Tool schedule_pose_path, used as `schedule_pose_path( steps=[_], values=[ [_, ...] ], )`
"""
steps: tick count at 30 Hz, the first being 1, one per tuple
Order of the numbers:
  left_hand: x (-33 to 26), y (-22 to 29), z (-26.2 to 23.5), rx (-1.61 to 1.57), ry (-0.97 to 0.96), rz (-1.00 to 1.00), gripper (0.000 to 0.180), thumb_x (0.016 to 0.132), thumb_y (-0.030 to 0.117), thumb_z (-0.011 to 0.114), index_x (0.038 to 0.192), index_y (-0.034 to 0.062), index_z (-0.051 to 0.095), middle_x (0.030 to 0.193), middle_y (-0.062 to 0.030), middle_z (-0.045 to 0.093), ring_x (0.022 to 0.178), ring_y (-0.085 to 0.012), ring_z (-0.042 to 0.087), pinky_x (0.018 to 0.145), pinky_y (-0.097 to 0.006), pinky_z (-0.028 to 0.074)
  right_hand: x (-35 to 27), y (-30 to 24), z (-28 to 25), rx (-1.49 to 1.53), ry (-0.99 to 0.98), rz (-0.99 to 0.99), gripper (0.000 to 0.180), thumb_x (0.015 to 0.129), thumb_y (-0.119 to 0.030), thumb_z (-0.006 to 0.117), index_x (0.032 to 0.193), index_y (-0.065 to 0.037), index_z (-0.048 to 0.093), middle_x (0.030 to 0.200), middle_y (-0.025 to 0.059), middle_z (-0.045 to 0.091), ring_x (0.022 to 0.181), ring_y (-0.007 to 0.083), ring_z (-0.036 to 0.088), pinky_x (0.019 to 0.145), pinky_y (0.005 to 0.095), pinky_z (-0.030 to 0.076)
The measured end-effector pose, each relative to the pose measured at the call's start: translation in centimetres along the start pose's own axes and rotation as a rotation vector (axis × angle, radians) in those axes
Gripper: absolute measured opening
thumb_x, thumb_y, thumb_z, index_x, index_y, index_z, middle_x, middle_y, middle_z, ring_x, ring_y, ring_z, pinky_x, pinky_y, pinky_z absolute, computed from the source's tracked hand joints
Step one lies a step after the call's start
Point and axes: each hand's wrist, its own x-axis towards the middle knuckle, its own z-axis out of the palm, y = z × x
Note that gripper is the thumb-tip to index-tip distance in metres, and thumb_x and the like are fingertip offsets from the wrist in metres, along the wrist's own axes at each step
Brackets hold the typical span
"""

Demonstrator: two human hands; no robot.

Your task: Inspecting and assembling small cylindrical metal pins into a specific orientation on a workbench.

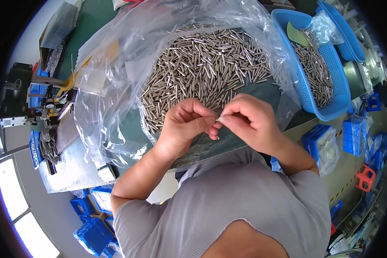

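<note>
Both hands meet over the near edge of a wide pile of small metal pins (202, 64), which lies on a spread clear plastic sheet (112, 103). My left hand (187, 122) is closed, thumb and forefinger pinched together. My right hand (249, 122) pinches too, its fingertips almost touching the left ones. Between the fingertips shows a tiny metallic bit (219, 119), most likely the end of a metal pin; the rest is covered by the fingers. Which hand bears its weight I cannot tell.
At the right of the table stands a blue basket (342, 81) holding more pins and a green paper slip (297, 34). Another blue basket (352, 47) is behind it. A black and metal device (47, 101) stands on the left. Blue crates (320, 144) and a red stool (366, 177) are on the floor.
</note>
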Motion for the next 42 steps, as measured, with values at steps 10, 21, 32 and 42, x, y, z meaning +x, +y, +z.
schedule_pose_path(
  steps=[10,21,32,42],
  values=[
    [-0.1,0.1,-0.1,0.011,0.056,0.018,0.002,0.084,-0.005,0.055,0.085,-0.0023,0.055,0.082,-0.0141,0.064,0.065,-0.0160,0.062,0.063,-0.029,0.054,0.6,0.8,-5.4,0.312,-0.087,0.517,0.007,0.081,-0.007,0.062,0.084,-0.002,0.058,0.062,-0.0058,0.045,0.054,0.0003,0.040,0.045,0.0174,0.029],
    [0.0,0.4,0.3,0.085,0.085,0.038,0.002,0.084,-0.003,0.054,0.085,-0.0022,0.053,0.083,-0.0195,0.062,0.064,-0.0215,0.061,0.060,-0.031,0.054,0.7,1.8,-3.1,-0.690,-0.198,0.039,0.025,0.069,-0.019,0.072,0.087,-0.009,0.057,0.077,0.0083,0.056,0.069,0.0282,0.059,0.058,0.0381,0.047],
    [-0.2,-0.5,1.0,0.073,0.083,0.090,0.005,0.082,-0.007,0.050,0.086,-0.0039,0.053,0.080,-0.0201,0.061,0.062,-0.0212,0.061,0.057,-0.031,0.055,-1.5,3.8,-2.0,-0.773,-0.020,-0.161,0.016,0.077,-0.018,0.059,0.074,-0.005,0.051,0.069,0.0080,0.051,0.058,0.0251,0.057,0.046,0.0385,0.045],
    [-0.1,-0.4,1.1,0.182,0.078,0.125,0.002,0.083,-0.003,0.051,0.085,-0.0018,0.052,0.076,-0.0170,0.060,0.061,-0.0179,0.058,0.053,-0.030,0.054,-1.6,3.7,-1.4,-0.799,0.029,-0.068,0.022,0.075,-0.022,0.065,0.078,-0.007,0.049,0.071,0.0055,0.049,0.059,0.0222,0.056,0.048,0.0354,0.045]
  ],
)
